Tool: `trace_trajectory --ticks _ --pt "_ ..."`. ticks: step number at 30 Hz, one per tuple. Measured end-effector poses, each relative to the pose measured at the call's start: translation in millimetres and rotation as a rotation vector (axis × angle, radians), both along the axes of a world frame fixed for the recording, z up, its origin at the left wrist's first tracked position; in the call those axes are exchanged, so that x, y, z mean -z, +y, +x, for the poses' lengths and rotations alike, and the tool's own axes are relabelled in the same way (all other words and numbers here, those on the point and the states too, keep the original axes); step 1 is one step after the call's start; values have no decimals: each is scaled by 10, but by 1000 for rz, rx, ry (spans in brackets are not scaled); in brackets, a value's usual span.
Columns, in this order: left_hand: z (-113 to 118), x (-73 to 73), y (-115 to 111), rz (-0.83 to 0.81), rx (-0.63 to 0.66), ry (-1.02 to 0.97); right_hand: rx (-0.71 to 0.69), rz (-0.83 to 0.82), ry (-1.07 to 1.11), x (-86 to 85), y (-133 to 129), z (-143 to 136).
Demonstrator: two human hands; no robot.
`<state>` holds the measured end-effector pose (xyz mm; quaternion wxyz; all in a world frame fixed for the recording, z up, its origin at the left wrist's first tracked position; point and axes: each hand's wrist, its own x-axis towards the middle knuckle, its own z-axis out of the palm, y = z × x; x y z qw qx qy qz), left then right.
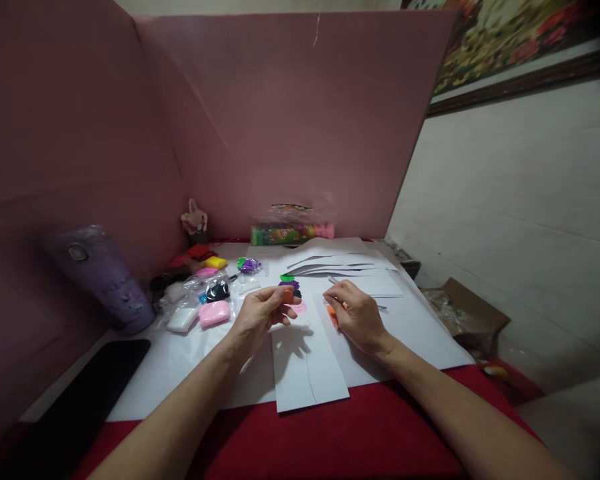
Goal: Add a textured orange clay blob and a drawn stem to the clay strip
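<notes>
My left hand pinches a small piece of orange clay between thumb and fingertips, above a white paper card. To its right, my right hand has its thumb and index finger pressed together; anything between the fingertips is too small to make out. Beneath that hand lies an orange packet, partly covered by the fingers. At the card's far end are patches of green, purple, dark and pink clay. A thin silvery tool shows behind my right hand.
Packets of pink, white, black and yellow clay lie at the left. A purple bottle and black phone-like slab are farther left. Loose white sheets lie behind; a cardboard box sits right.
</notes>
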<state>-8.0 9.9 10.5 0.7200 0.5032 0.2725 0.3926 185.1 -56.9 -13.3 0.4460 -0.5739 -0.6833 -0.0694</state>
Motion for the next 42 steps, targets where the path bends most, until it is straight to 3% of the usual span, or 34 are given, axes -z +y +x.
trace_trajectory --ticks 22,36,42 --pt "16 11 6 -43 3 12 2 9 -17 -6 -4 5" --pt "31 23 -22 59 -14 100 -8 15 -3 -2 -2 -1" --pt "32 34 -37 18 21 74 -9 17 -18 -13 -7 -2"
